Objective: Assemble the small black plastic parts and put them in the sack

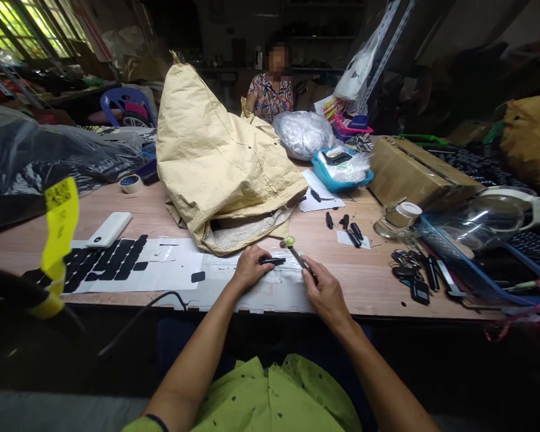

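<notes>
My left hand (251,267) rests at the table's front edge, fingers closed on a slim black plastic piece (275,261). To its right, my right hand (326,293) grips the dark handle of a small hammer (298,258). The hammer's head, with a yellowish face, points up and away from me, apart from the black piece. Under both hands lies a clear plastic-covered sheet (270,291). Left of it, rows of black rounded pads (121,258) lie on white paper, with one loose black pad (198,276) near my left forearm.
A large tan sack (225,162) stands just beyond my hands. Several black pieces (354,231) lie to the right, near a glass jar (398,219), keys (407,270) and a cardboard box (423,174). A white power bank (110,229) lies left. A person (272,96) sits across the table.
</notes>
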Demonstrator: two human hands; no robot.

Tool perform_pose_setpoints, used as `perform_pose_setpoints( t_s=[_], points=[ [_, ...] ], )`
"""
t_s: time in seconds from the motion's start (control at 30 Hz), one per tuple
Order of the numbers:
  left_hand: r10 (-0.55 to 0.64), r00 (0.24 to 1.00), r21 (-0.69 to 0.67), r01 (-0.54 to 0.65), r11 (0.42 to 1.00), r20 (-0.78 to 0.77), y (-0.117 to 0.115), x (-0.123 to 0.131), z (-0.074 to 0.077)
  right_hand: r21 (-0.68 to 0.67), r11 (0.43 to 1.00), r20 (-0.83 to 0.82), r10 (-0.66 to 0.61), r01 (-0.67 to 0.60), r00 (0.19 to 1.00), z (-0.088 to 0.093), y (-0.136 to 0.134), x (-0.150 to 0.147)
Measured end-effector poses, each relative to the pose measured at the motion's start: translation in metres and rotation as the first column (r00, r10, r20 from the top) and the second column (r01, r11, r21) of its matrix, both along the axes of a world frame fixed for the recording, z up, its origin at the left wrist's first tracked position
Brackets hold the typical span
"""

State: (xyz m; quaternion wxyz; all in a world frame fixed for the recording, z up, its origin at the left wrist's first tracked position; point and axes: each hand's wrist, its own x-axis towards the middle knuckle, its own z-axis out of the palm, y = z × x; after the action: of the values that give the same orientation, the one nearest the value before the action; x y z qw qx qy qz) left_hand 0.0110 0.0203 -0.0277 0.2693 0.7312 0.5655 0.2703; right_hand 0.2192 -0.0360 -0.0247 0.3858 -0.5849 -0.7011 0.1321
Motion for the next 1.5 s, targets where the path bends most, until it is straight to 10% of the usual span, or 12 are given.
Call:
perform_pose_setpoints(
  t_s=[0.8, 1.23, 1.5],
  points=[
    [0.059, 0.996, -0.052, -0.055, 0.997, 0.068, 0.002, 0.007, -0.004, 0.016, 1.000, 0.178, 0.001, -0.004, 0.984, -0.006, -0.022, -0.010],
    [-0.014, 0.998, 0.042, 0.012, 0.999, 0.057, 0.002, 0.002, -0.013, 0.122, 0.957, 0.504, -0.287, 0.262, 0.815, -0.022, 0.079, 0.036],
    [0.030, 0.978, 0.044, -0.040, 0.998, 0.208, -0.001, -0.004, -0.018, 0.220, 0.934, 0.595, -0.357, 0.282, 0.720, -0.040, 0.092, 0.034]
  ],
)
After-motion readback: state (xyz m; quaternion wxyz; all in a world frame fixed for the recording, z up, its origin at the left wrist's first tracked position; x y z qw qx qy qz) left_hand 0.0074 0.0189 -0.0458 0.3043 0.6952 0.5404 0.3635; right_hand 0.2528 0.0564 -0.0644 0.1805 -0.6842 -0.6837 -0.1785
